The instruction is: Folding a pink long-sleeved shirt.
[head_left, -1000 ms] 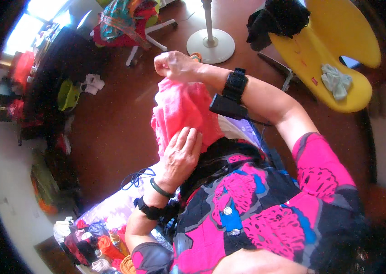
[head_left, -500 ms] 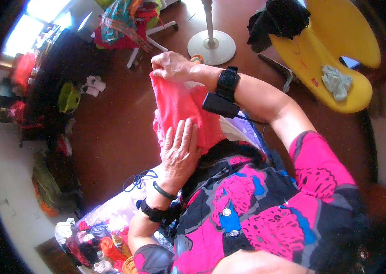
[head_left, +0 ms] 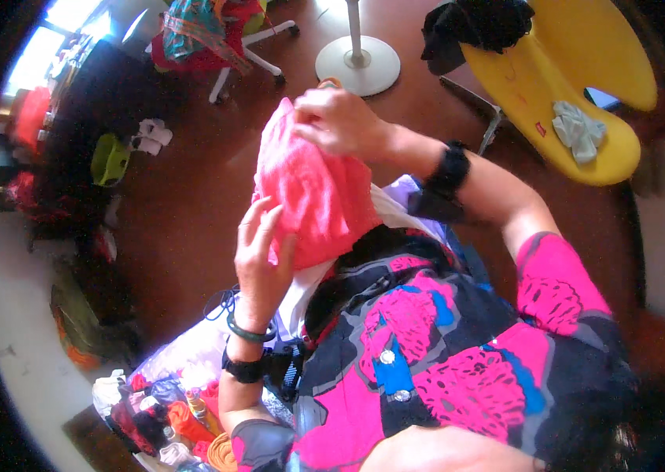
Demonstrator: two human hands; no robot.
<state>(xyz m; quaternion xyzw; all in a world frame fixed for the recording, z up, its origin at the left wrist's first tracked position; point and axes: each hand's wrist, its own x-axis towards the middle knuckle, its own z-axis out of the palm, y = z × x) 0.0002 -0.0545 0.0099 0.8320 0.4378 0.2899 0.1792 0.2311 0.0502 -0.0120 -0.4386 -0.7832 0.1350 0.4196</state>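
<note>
A coral-pink piece of cloth (head_left: 320, 200), soft and wrinkled, is spread in front of my lap; I cannot tell what kind of garment it is. My right hand (head_left: 338, 122) is at its upper part, fingers bent and closed on the fabric near the top. My left hand (head_left: 261, 248) rests at the cloth's lower left side, its fingers apart and slightly curved against the fabric. The thumb side lies over the pink surface.
A heap of folded, coloured clothes (head_left: 183, 425) lies at the lower left. To the right stands a yellow chair (head_left: 529, 94) with a pale cloth (head_left: 578, 132) and a black cloth (head_left: 482, 23) on it. Ahead are a white round stand base (head_left: 357, 63) and a wheeled chair (head_left: 257, 55).
My right hand has moved right and slightly down along the cloth's top. My left hand has lifted from lying flat and shifted to the left edge. The cloth now looks rounder at the top.
</note>
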